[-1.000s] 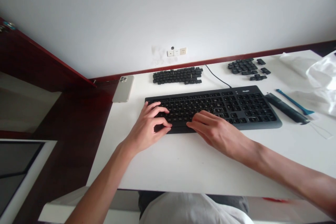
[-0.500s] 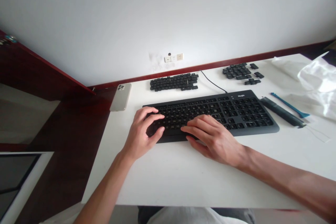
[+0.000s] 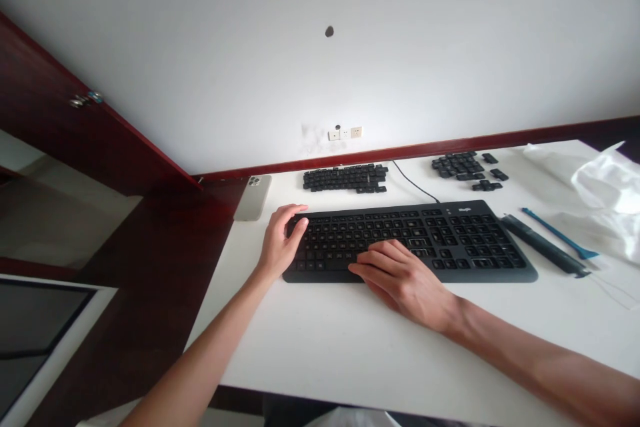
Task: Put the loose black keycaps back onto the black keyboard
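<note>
A black keyboard (image 3: 493,274) lies on the white table, with dark keycaps on its lower left part and bare key sockets elsewhere. At its left end is my left hand (image 3: 281,240), open, thumb and forefinger apart over the upper left corner. My right hand (image 3: 400,277) rests on the lower middle, by the right end of the long space bar (image 3: 336,265). Its fingers are bent and close together, the forefinger tip down at the keys. The thumb tip is hidden, and whatever lies beneath the fingers cannot be made out.
Loose black keycaps form a block (image 3: 345,179) and a smaller group (image 3: 457,165) behind the keyboard. A phone (image 3: 253,199) lies at the table's left edge. On the right are a dark brush-like tool (image 3: 545,245), a blue stick (image 3: 557,232) and white plastic sheeting (image 3: 607,177).
My left hand has shifted from over the keys to the upper left corner of the keyboard. My right hand stays near the space bar, its thumb now less visible. The view has tilted.
</note>
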Motion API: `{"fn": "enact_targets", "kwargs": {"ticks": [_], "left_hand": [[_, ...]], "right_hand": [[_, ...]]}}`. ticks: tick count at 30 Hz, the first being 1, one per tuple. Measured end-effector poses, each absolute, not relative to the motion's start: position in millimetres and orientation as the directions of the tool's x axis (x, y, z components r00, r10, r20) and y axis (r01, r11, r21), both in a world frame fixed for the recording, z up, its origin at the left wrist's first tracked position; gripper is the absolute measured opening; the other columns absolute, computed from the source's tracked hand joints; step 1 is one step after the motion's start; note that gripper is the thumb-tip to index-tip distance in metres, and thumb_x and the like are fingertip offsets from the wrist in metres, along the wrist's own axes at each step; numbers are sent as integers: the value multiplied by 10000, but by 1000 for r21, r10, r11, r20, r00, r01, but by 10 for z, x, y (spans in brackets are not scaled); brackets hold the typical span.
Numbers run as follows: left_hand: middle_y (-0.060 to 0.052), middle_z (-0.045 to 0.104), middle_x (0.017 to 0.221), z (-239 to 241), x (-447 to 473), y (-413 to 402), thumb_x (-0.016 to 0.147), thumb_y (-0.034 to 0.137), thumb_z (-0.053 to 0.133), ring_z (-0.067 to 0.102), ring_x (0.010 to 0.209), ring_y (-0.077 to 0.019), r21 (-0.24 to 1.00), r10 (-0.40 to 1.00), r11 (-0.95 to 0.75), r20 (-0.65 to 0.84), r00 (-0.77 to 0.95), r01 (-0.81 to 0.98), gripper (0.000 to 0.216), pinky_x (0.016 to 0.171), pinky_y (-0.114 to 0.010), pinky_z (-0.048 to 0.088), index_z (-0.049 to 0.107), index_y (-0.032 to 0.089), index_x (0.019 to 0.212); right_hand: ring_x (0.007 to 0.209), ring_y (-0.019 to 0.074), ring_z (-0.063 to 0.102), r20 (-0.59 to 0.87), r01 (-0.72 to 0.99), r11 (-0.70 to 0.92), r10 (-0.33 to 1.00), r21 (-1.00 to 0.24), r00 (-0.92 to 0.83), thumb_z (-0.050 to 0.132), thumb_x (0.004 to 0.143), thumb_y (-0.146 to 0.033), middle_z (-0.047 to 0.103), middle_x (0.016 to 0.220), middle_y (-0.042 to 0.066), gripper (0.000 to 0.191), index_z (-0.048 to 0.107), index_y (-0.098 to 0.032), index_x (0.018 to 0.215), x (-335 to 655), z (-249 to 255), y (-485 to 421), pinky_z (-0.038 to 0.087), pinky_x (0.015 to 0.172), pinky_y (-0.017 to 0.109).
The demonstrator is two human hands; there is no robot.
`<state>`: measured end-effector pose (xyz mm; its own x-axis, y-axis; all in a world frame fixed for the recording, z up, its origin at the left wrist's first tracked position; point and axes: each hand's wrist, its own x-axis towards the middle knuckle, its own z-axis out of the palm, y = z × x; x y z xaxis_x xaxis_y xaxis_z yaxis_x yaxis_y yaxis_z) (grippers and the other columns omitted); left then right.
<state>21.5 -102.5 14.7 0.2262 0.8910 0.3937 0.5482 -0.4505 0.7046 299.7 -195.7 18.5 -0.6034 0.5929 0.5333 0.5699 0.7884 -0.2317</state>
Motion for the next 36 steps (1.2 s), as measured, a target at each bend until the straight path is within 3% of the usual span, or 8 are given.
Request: {"fn": "enact_targets", "kwargs": {"ticks": [4,7,10,17,20,26,31,36], "left_hand": [[-68,740,955,122,308,-656,1022,495,562,648,875,-183,794,923,-386,337,187,470,367,794,-283,481,737,182,942],[-29,656,719,110,363,-399,1007,534,551,578,699,-160,837,936,-350,297,188,421,464,693,-273,426,649,179,725],[-5,581,624,91,381,-287,992,528,560,515,621,-145,847,933,-360,321,164,390,495,646,-272,380,569,188,633],[14,534,598,60,362,-299,978,495,565,470,571,-123,869,940,-341,317,127,359,467,601,-265,336,531,189,627],[20,508,591,69,367,-296,976,489,564,441,563,-115,872,944,-331,304,131,360,466,587,-261,316,522,186,623],[27,479,567,71,374,-290,964,487,569,413,544,-110,887,951,-308,282,124,345,459,568,-261,292,527,185,621],[24,493,566,68,371,-285,957,489,572,410,544,-110,897,956,-293,273,105,331,458,570,-262,292,539,183,618],[27,478,566,71,368,-288,963,491,566,396,550,-109,902,958,-287,267,105,321,462,570,-265,281,541,182,621]], "right_hand": [[1038,244,636,532,573,787,594,-228,-603,552,1027,-116,741,1124,110,246,715,-157,1206,2992,174,-1966,539,855,402],[977,230,629,507,591,782,598,-198,-621,553,1029,-128,716,1062,102,222,733,-172,1151,2992,228,-1909,517,815,376],[811,198,594,419,564,816,560,-129,-715,536,1042,-135,686,890,56,225,743,-184,1115,2928,358,-1772,462,723,343],[610,135,476,163,573,795,604,-202,-780,528,1057,-165,620,784,3,245,731,-214,930,2539,668,-1422,268,548,327],[570,126,432,117,602,772,630,-202,-768,512,1059,-165,617,779,2,258,726,-209,922,2453,667,-1397,212,529,334],[604,131,523,142,605,759,644,-241,-752,501,1065,-163,666,782,14,264,753,-212,1004,2481,599,-1387,240,552,319],[687,148,644,191,594,732,669,-333,-718,479,1097,-232,731,864,32,292,770,-230,1119,2468,597,-1362,337,592,292],[701,160,684,169,573,757,638,-313,-751,468,1074,-169,763,917,37,341,757,-247,1239,2418,519,-1367,370,587,294]]}}
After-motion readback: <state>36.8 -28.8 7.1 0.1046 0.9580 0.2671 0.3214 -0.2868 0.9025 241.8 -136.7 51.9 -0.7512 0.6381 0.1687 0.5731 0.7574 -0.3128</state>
